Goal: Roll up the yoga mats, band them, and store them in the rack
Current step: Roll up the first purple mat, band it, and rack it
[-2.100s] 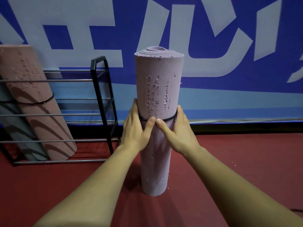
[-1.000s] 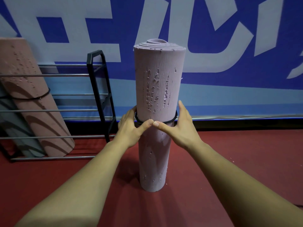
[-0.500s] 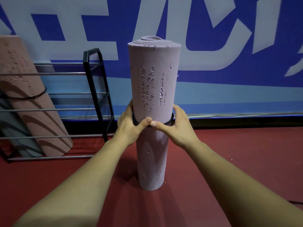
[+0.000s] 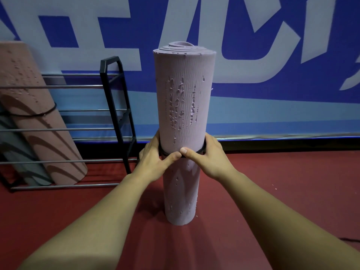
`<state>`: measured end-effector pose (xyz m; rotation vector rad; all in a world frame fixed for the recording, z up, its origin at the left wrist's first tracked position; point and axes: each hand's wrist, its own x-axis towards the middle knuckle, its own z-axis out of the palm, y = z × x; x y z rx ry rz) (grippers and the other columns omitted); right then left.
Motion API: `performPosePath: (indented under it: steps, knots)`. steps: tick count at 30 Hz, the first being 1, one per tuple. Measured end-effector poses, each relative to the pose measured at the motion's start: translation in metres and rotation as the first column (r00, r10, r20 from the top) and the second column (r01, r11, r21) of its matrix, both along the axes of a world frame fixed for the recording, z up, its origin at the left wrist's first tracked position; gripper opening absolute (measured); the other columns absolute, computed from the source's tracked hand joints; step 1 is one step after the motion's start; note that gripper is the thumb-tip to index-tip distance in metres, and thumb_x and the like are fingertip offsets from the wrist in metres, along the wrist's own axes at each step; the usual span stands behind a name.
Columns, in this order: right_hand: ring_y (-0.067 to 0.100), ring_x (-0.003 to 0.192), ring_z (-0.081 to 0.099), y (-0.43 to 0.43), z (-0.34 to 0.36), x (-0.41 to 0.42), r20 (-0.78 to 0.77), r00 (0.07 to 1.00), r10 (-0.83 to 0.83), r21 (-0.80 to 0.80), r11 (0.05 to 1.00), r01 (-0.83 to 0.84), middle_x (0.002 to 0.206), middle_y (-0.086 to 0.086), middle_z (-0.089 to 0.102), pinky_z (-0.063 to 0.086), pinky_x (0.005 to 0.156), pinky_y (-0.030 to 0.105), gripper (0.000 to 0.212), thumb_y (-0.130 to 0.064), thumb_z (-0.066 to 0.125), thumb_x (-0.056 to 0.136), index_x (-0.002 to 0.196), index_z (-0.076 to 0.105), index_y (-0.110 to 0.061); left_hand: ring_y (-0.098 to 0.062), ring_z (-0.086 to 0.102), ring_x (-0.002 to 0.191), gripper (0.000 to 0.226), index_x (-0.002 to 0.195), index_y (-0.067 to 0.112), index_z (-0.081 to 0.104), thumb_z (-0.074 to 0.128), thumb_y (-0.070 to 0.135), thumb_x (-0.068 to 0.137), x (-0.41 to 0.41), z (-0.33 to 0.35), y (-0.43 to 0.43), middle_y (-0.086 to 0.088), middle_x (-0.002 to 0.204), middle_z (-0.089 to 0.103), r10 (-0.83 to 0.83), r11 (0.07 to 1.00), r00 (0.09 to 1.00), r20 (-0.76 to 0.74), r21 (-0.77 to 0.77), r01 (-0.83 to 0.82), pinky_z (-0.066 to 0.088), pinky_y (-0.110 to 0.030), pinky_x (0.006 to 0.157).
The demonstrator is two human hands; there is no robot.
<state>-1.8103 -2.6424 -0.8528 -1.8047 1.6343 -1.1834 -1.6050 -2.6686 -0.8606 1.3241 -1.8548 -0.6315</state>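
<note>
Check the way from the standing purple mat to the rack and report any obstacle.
Nothing visible lies on the red floor between the purple mat and the rack. The rack's black end frame faces the mat; a pink mat leans inside, further left.

A lilac mat (image 4: 184, 106), rolled into a tight spiral, stands upright on its end on the red floor (image 4: 282, 191). Its ribbed skin is pitted with small tears. A thin black band (image 4: 200, 151) circles it about halfway up. To the far left stands the rack (image 4: 116, 106), with a black end frame and grey horizontal bars. It holds a leaning pink mat (image 4: 35, 121), banded in black, and a grey mat (image 4: 17, 152) beside it.
</note>
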Motion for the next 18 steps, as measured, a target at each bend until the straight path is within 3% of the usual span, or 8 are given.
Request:
performPosePath:
  steps: [5,9,14,18]
  knots:
    - [0.014,0.118,0.058,0.000,-0.011,-0.004,0.023,0.999,0.039,0.060,0.997,-0.040,0.125,-0.014,0.063,0.053,0.097,0.043,0.086,-0.087,0.071,0.062,0.127,0.055,-0.034,-0.028,0.042,0.139,0.116,0.156,0.033,0.028,0.063,0.090,0.061,0.002,-0.003,0.005,-0.005,0.146,0.050,0.023,1.000,0.997,0.069,0.016,-0.024,0.033,-0.045,0.115]
    - [0.015,0.123,0.057,-0.001,-0.014,-0.006,0.032,0.996,0.088,0.083,0.992,-0.090,0.133,-0.011,0.060,0.052,0.101,0.044,0.095,-0.088,0.074,0.058,0.135,0.048,-0.037,-0.031,0.039,0.140,0.103,0.156,0.037,0.025,0.076,0.065,0.070,0.001,-0.001,0.007,-0.007,0.146,0.048,0.042,0.999,0.995,0.094,0.020,-0.044,0.031,-0.041,0.113]
    - [0.009,0.129,0.053,0.006,-0.014,-0.013,0.066,0.983,0.171,0.127,0.976,-0.178,0.142,-0.012,0.053,0.047,0.108,0.036,0.102,-0.071,0.082,0.065,0.148,0.034,-0.038,-0.033,0.036,0.143,0.125,0.155,0.047,0.015,0.061,0.095,0.050,0.004,-0.012,0.004,-0.008,0.151,0.042,0.017,0.995,0.996,0.093,0.093,-0.025,0.033,-0.050,0.117]
    - [0.005,0.124,0.057,0.005,-0.007,-0.007,0.114,0.983,0.147,0.082,0.984,-0.157,0.136,-0.015,0.058,0.051,0.105,0.039,0.090,-0.077,0.080,0.064,0.137,0.042,-0.041,-0.018,0.041,0.142,0.124,0.156,0.037,0.023,0.063,0.096,0.054,0.005,-0.011,-0.007,0.003,0.153,0.044,-0.011,0.999,0.998,-0.068,0.029,0.014,0.038,-0.049,0.115]
